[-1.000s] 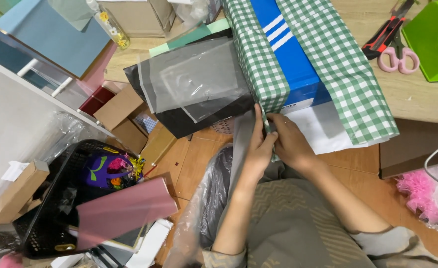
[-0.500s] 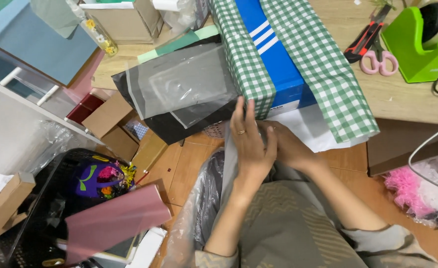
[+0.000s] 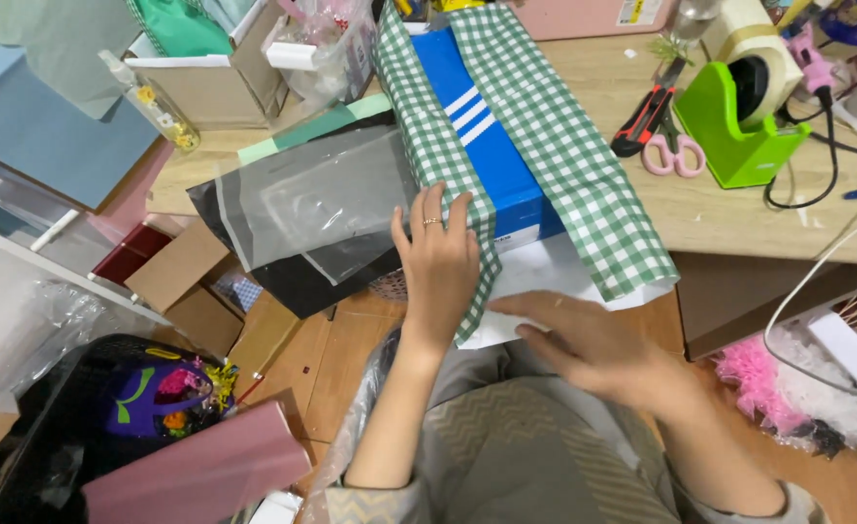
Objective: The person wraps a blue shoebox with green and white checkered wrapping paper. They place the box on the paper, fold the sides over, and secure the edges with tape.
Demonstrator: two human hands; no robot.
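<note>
A blue box with white stripes (image 3: 482, 146) lies on the wooden table (image 3: 739, 218), partly wrapped in green checked paper (image 3: 564, 146). My left hand (image 3: 440, 262), wearing a ring, presses flat with fingers spread on the paper's left flap at the box's near end. My right hand (image 3: 584, 344) lies flat with fingers pointing left, under the white underside of the paper (image 3: 535, 281) at the table edge. Neither hand grips anything.
A green tape dispenser (image 3: 739, 121), pink scissors (image 3: 671, 146) and a red cutter (image 3: 642, 121) sit at the right. Grey and black plastic bags (image 3: 302, 213) lie left of the box. Cardboard boxes, a pink sheet (image 3: 196, 475) and a black basket (image 3: 89, 417) crowd the floor.
My left hand moved up from the box's near end onto the paper flap and flattened. My right hand pulled down and away to the lower right. The view shifted, showing more of the table.
</note>
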